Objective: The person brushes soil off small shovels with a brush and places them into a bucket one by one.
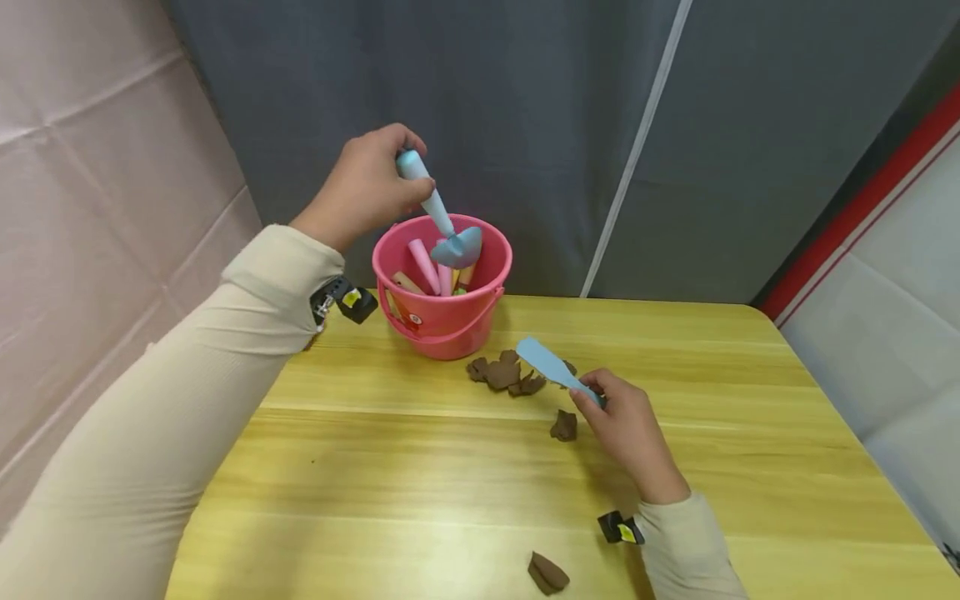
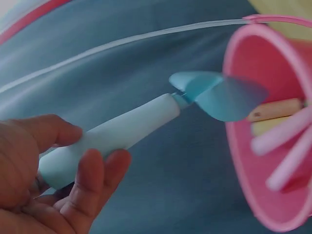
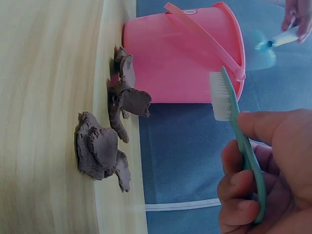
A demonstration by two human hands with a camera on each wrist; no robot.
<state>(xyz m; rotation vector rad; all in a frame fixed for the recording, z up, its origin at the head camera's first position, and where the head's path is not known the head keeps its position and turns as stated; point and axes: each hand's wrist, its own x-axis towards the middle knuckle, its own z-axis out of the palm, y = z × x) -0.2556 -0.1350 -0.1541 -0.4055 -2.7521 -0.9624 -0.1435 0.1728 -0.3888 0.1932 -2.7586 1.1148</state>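
Observation:
My left hand (image 1: 367,183) grips the pale blue handle of a small trowel (image 1: 459,248) by its upper end. The trowel tilts down, its blue blade over the mouth of a pink bucket (image 1: 457,333). Inside the bucket lie several tools, among them pink handles (image 1: 423,267) and wooden-looking ones. Lower right, my right hand (image 1: 626,433) holds a blue-green brush (image 1: 543,362) above the table. White bristles (image 3: 220,97) show on the brush in the right wrist view. Below and left of the brush lie brown clay-like lumps (image 1: 504,375), near the bucket's base.
A separate brown lump (image 1: 564,426) sits just left of my right hand, and another (image 1: 547,573) near the front. The wooden table (image 1: 390,500) ends at a grey curtain (image 1: 525,125) behind the bucket. Pale panels stand at both sides.

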